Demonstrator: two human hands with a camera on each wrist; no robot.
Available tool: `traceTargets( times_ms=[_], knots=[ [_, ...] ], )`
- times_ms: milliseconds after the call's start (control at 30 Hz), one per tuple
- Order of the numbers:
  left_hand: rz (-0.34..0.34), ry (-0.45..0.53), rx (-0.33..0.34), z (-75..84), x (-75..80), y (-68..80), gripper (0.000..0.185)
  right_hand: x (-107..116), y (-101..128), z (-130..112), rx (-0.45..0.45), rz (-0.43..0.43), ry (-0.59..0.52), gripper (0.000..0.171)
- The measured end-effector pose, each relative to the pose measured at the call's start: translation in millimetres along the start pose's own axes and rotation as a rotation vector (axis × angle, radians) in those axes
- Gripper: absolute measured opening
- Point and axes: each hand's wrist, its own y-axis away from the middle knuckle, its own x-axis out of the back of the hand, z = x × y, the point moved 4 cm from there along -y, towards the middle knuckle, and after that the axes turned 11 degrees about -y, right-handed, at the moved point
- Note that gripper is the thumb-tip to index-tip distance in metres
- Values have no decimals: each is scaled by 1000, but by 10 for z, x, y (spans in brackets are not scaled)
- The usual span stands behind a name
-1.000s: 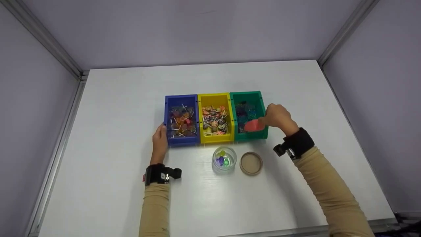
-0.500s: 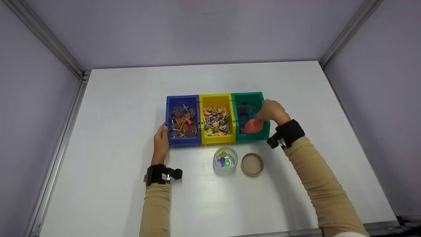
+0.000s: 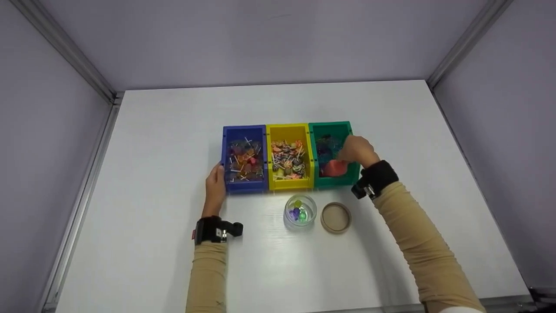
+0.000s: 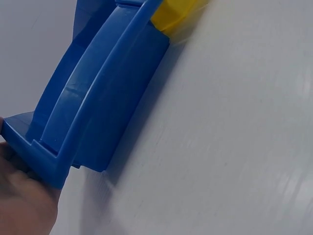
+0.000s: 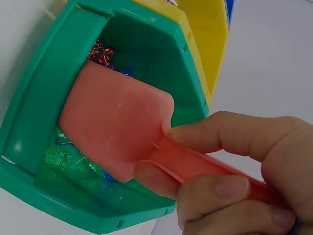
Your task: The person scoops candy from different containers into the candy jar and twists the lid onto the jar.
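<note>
My right hand [image 3: 359, 150] holds a coral-red scoop [image 5: 117, 117] by its handle, thumb on one side and fingers curled on the other. The scoop's bowl is inside the green bin [image 5: 44, 98], over shiny red, blue and green pieces that it partly hides. At the far left of the row, my left hand [image 3: 215, 184] grips the side of the blue bin [image 4: 112, 93] near its front corner; most of its fingers are hidden. The blue bin contains lollipops [image 3: 245, 158]. Between the two stands a yellow bin [image 3: 291, 184] with wrapped lollipops [image 3: 286, 161].
In front of the bins stands a clear jar [image 3: 300, 211] with a few yellow-green, purple and green pieces inside. A round tan lid [image 3: 335, 217] lies to its right. The white table [image 3: 278, 269] has grey walls at its back and sides.
My right hand has moved left, further over the green bin, and the scoop has changed its tilt there. The left hand stays at the blue bin, and the head view has shifted slightly.
</note>
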Motion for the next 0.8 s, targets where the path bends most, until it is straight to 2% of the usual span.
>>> traceTargets(
  times_ms=[133,267,467,667,800],
  knots=[
    [3,1,-6,3,3,5,51,-44,9,4,5,3,0,39],
    [-5,5,-1,2,4,5,52,-83,40,7,44,43,4,45],
    [11,-18,-17,15,15,6,51,-168,125,13,113,144,-2,24],
    [40,-27,-40,32,26,2,49,-263,223,40,216,274,-8,41],
    [37,-21,-37,18,18,11,49,-319,271,59,253,333,-25,45]
  ],
)
